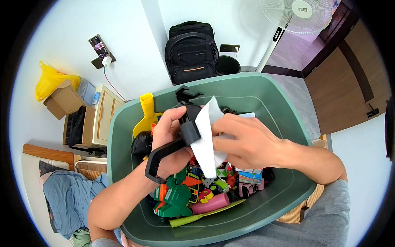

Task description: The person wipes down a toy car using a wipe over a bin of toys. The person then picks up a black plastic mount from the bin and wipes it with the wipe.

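Above a large green bin [284, 197], my left hand [168, 136] is closed around a black plastic device [189, 131] with a curved arm and a clip-like top. My right hand [247, 142] pinches a white cloth or tissue [205, 140], which lies against the device's right side. The tips of some right fingers are hidden behind the white sheet. Below my hands, the bin holds a green toy [177, 199], a pink cylinder [210, 203], a yellow-green strip [205, 213], a yellow scoop-like piece [147, 111] and several small colourful toys.
A black backpack [192, 53] leans on the wall behind the bin, beside a black waste bin [228, 65]. At the upper right is a white fan [302, 10]. A phone [98, 46] hangs at a wall socket; cardboard boxes [61, 99] and blue clothing [68, 201] are at left.
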Available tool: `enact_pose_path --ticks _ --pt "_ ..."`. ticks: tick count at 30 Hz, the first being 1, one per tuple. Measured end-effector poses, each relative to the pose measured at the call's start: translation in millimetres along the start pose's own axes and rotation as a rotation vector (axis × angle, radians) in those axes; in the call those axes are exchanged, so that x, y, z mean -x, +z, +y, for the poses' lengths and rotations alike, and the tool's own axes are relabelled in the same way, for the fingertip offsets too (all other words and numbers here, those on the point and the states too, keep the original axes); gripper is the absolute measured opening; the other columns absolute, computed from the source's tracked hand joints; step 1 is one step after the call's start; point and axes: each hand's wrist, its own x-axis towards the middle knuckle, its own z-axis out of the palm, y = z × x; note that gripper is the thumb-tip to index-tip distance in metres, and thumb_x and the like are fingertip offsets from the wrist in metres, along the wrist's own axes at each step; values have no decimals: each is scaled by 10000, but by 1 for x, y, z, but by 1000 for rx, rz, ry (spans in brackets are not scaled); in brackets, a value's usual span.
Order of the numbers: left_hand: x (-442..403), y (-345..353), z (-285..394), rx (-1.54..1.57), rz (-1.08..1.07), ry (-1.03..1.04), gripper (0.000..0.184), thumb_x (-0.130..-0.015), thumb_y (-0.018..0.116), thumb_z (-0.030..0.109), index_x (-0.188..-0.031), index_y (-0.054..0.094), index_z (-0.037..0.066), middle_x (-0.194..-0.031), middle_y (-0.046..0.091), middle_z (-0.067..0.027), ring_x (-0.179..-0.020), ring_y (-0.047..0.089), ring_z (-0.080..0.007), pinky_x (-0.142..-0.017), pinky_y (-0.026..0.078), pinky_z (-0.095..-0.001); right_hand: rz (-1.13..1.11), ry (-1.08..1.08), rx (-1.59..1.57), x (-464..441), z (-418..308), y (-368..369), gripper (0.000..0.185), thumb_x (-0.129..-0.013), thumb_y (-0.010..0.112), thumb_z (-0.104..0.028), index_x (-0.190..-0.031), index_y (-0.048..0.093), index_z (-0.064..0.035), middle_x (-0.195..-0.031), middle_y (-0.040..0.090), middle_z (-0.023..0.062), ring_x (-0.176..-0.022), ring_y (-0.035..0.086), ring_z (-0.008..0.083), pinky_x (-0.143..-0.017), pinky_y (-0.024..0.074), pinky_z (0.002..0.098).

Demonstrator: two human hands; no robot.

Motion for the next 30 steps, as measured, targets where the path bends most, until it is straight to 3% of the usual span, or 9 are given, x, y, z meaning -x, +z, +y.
enact_pose_path --ticks 5,9,12,14,17,20,24,30 --pt "1 5 5 37 -10 55 620 -861 560 536 -1268 581 70 -1166 658 -120 -1081 624 -265 -999 471 -398 73 -126 -34 0 -3 2 488 -623 674 4 -1087 692 -143 -884 541 27 -812 581 200 -526 500 313" --pt "-1 5 4 80 -112 153 616 -888 566 542 -1276 560 63 -1182 638 -139 -1076 625 -260 -1001 482 -405 120 -110 -6 3 -3 8 532 -585 675 3 -1088 700 -168 -859 530 18 -755 576 187 -510 479 304" --pt "3 10 6 54 -100 182 613 -886 577 518 -1292 534 61 -1165 629 -149 -1065 627 -263 -995 485 -416 233 -160 -33 3 0 14 538 -559 668 7 -1077 704 -136 -857 542 21 -705 579 188 -514 474 311" --pt "5 11 7 51 -111 200 608 -887 575 505 -1300 523 61 -1151 629 -151 -1062 627 -262 -988 489 -417 324 -161 -75 3 -1 17 495 -521 655 58 -999 728 -51 -881 625 75 -691 607 228 -528 477 303" --pt "5 7 8 44 -132 230 593 -889 572 480 -1307 514 62 -1142 629 -153 -1060 628 -259 -976 498 -415 348 -187 -68 1 1 17 477 -516 656 71 -979 726 -22 -892 637 95 -676 615 237 -537 487 311" --pt "5 5 9 65 -159 260 581 -890 564 469 -1303 521 62 -1148 630 -151 -1067 626 -253 -971 505 -405 334 -166 -42 0 1 14 593 -533 650 46 -1112 700 -69 -905 590 51 -735 615 218 -592 515 324" --pt "6 5 13 47 -181 339 589 -898 538 481 -1313 520 64 -1161 630 -149 -1077 630 -245 -971 510 -397 347 -92 -70 0 3 9 602 -533 640 81 -1114 705 -63 -920 604 69 -773 632 240 -634 531 339" --pt "6 3 13 103 -245 298 612 -912 508 477 -1355 485 55 -1201 609 -173 -1084 634 -275 -964 526 -426 363 -20 -60 2 8 10 597 -536 626 97 -1116 699 -27 -955 616 92 -802 642 259 -654 537 346"
